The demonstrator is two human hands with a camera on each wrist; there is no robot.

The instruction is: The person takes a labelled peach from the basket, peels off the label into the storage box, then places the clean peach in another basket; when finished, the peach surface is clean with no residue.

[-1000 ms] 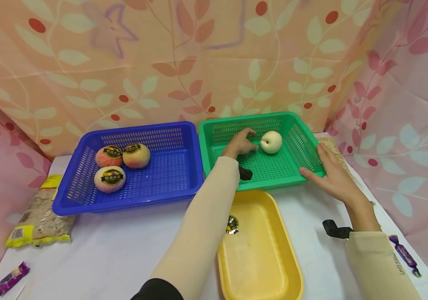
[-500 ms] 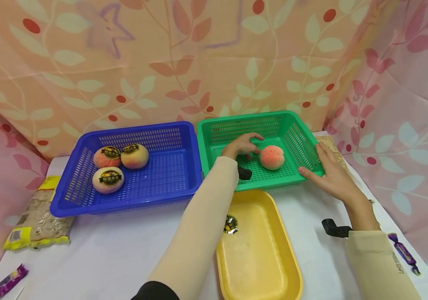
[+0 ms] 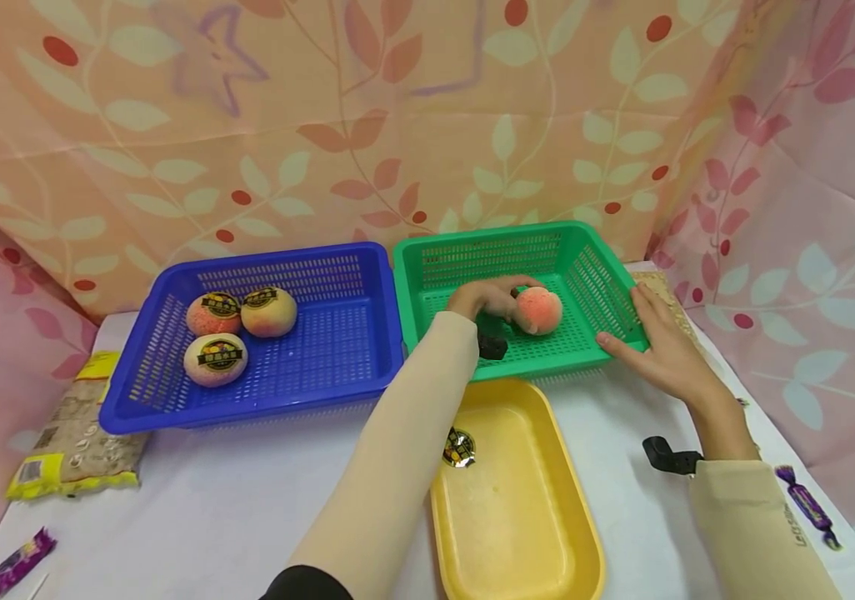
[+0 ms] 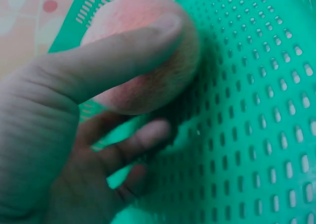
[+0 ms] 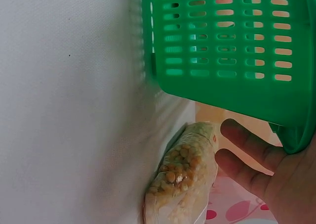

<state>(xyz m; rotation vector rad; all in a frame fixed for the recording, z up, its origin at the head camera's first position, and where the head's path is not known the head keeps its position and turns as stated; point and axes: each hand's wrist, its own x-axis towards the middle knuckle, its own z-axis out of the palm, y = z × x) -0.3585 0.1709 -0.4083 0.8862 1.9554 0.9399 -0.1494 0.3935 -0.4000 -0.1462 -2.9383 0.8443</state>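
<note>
In the green basket (image 3: 491, 237) sits a pink peach (image 3: 540, 312), gripped by my left hand (image 3: 489, 297). The left wrist view has the thumb laid across the peach (image 4: 140, 9), with curled fingers underneath. Part of the fruit is behind the hand. My right hand (image 3: 660, 354) rests on the basket's right rim, fingers stretched along the outside. In the right wrist view two straight fingertips (image 5: 234, 130) show beside the basket wall (image 5: 227, 93).
Three peaches with dark labels (image 3: 217, 358) lie in the blue basket (image 3: 322, 367) at left. A yellow tray (image 3: 517, 508) stands in front, a round sticker (image 3: 460, 448) inside. Bags flank the baskets, one brown-and-yellow (image 3: 78, 442), one with beige pieces (image 5: 180, 169). Purple candies (image 3: 810, 508) lie at both sides.
The peach turned from its pale side to its pink side. My left hand has moved right and closed round it. The right hand stayed on the rim.
</note>
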